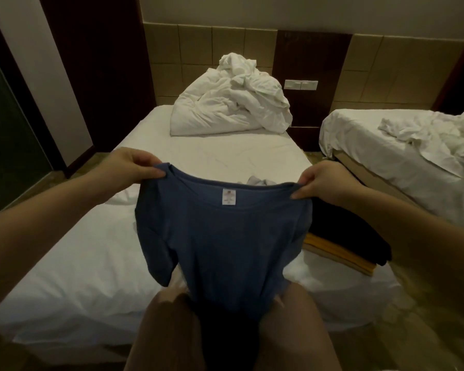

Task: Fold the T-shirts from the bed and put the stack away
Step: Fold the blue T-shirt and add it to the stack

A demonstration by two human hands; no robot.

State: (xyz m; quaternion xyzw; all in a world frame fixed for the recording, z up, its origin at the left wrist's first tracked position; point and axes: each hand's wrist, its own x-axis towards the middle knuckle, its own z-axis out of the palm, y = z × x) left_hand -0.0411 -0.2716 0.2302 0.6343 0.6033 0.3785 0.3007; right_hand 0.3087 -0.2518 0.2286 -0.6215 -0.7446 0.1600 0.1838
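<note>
**Open sheet on the left, clutter crowding the right**

The wide white-sheeted bed (73, 263) is lying bare along its left half and across the middle, leaving a hand free passage there. The blue short-sleeved T-shirt (220, 250), hanging from the left hand (129, 167) and the right hand (324, 183), is curtaining off the near centre. A folded stack of black, orange and tan garments (346, 236) is sitting at the bed's right edge, just beside the shirt. A crumpled pale grey garment (260, 181) is peeking over the collar. The heaped white duvet (225, 108) is blocking the head end, and the second white bed (386, 156) is narrowing the aisle on the right.
</note>
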